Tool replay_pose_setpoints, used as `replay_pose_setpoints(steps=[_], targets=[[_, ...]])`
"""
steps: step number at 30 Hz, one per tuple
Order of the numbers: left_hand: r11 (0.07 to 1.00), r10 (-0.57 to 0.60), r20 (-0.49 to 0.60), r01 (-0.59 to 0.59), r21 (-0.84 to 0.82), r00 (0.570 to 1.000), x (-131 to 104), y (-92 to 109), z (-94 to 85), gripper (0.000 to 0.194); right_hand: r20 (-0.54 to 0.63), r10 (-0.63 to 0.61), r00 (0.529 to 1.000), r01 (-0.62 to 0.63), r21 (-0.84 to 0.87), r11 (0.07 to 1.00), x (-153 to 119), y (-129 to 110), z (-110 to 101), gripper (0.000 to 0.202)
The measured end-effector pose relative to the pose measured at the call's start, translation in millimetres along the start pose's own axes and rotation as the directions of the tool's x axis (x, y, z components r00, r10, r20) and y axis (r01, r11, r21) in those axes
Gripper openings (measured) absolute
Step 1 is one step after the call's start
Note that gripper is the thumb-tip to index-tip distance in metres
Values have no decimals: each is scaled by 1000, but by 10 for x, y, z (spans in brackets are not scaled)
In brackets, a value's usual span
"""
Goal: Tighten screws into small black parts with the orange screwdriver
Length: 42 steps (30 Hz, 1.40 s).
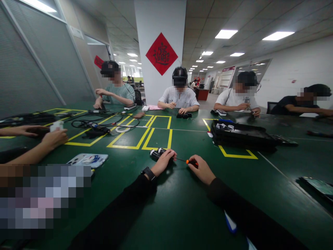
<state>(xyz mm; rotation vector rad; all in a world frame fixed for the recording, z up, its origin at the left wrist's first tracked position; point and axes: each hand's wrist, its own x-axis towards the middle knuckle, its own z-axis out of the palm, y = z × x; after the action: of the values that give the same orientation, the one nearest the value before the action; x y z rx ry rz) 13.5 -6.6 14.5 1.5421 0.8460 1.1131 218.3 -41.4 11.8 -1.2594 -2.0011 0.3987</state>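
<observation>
My left hand [166, 160], with a black watch on its wrist, is closed over a black cylindrical device with white-banded ends [155, 155] on the green table [182, 215]. A second such black end [161, 150] shows beside it. Fingers of my right hand [199, 167] are wrapped round the orange and black handle of a screwdriver [191, 162]. Its thin shaft points left, and the tip reaches the fingers of my left hand. What the tip touches is hidden.
A black tray [241, 135] with small parts stands at the right. Black cables [96, 128] lie at the left back. A phone-like item [88, 159] is left of my arm. Another person's hands [54, 139] are at the left; several people sit across.
</observation>
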Motion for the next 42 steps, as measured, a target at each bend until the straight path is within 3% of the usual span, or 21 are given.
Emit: replay_pose_setpoints(steps=[5, 12, 19, 24, 27, 38, 42], targets=[[1000, 18, 17, -18, -8, 1000, 2, -3, -9, 31, 28, -15, 999, 15, -18, 1000, 22, 9, -1, 20], [999, -5, -9, 6, 50, 1000, -7, 22, -9, 33, 18, -35, 999, 35, 10, 999, 7, 24, -6, 11], [999, 9, 6, -9, 51, 1000, -7, 25, -4, 33, 19, 3, 1000, -3, 13, 1000, 6, 7, -3, 11], [999, 17, 20, -18, 38, 1000, -3, 3, -12, 32, 29, -38, 999, 39, -11, 999, 23, 16, -7, 23], [999, 22, 26, -23, 36, 999, -6, 9, -16, 32, 16, -49, 999, 49, -9, 999, 20, 21, -3, 16], [997, 22, 12, -22, 68, 1000, -9, 33, -3, 34, -28, 34, 999, -33, 29, 999, 5, 17, 3, 19], [997, 33, 13, -34, 70, 999, -10, 43, 0, 33, 2, -13, 1000, 13, -7, 1000, 30, 37, 1, 21]])
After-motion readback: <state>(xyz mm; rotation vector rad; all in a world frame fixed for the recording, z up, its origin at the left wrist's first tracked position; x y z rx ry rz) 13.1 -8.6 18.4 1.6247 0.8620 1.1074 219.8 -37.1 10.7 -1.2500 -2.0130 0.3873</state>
